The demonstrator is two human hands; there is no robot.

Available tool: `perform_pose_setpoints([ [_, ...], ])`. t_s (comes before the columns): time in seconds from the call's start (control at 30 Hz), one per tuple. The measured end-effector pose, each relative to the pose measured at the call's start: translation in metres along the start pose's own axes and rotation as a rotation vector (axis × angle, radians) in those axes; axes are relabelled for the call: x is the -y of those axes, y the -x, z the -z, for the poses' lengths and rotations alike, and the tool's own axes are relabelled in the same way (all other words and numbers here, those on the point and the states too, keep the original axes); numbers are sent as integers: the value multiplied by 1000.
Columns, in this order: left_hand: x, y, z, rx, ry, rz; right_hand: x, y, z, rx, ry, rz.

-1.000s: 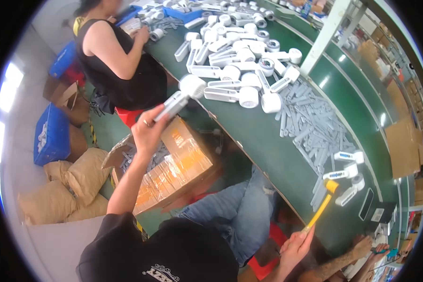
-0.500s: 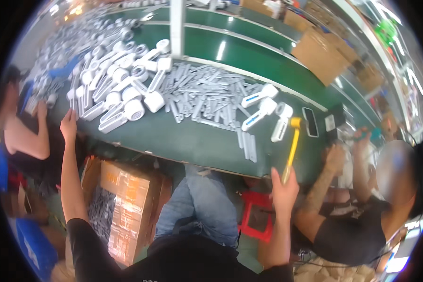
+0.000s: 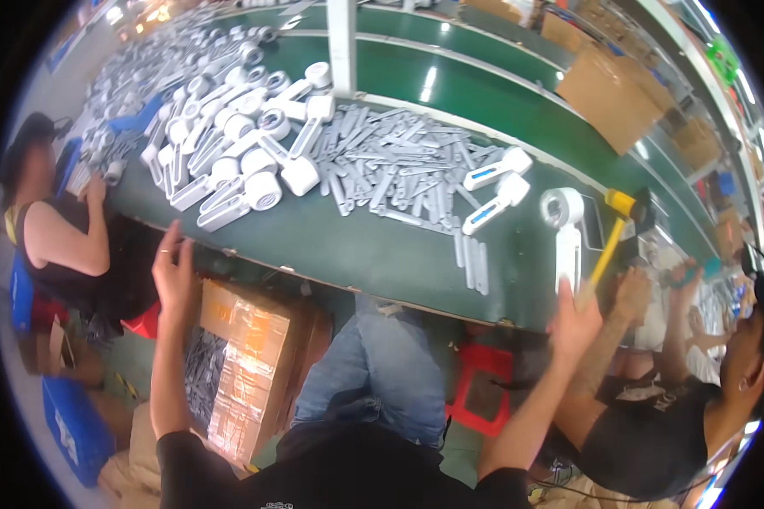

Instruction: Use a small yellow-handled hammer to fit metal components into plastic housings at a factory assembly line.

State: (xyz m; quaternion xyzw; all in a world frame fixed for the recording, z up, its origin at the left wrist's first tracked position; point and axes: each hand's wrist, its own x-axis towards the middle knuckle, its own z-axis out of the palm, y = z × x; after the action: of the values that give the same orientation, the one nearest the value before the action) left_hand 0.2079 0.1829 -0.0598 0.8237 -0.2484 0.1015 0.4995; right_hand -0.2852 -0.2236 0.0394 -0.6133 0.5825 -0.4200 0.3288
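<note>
My right hand (image 3: 575, 329) is closed around the handle of a yellow-headed hammer (image 3: 621, 204). A white round-headed part with a slotted handle (image 3: 562, 210) rises from the same hand, its lower end at my fingers. My left hand (image 3: 174, 270) hangs just off the table's front edge, fingers apart and holding nothing. Beyond it lies a heap of white round-headed parts (image 3: 263, 191). Two similar parts with blue strips (image 3: 485, 174) lie left of the raised one, beside a pile of grey flat strips (image 3: 390, 161).
A phone (image 3: 592, 222) lies partly hidden behind the raised part. Co-workers sit on both sides; the right one's forearm (image 3: 607, 339) is close to my right hand. A cardboard box of grey pieces (image 3: 259, 373) and a red stool (image 3: 484, 373) stand below the table (image 3: 314, 246).
My right hand, with the hammer, has moved right and taken up the white part that lay on the table. My left hand has drawn back from the white heap, its fingers spreading.
</note>
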Motion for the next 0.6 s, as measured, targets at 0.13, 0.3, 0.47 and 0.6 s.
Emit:
perform_pose_setpoints([
  [0.13,-99,18,-64,195,-126,-211,11,46,-30,550,-103,20],
  [0.3,-160,11,-165,360,-44,-299,-12,51,-106,898,95,259],
  [0.47,-166,9,-197,385,-224,-287,-7,47,-101,968,-126,5],
  [0.6,-153,6,-189,430,-168,-284,-17,48,-103,942,-205,18],
])
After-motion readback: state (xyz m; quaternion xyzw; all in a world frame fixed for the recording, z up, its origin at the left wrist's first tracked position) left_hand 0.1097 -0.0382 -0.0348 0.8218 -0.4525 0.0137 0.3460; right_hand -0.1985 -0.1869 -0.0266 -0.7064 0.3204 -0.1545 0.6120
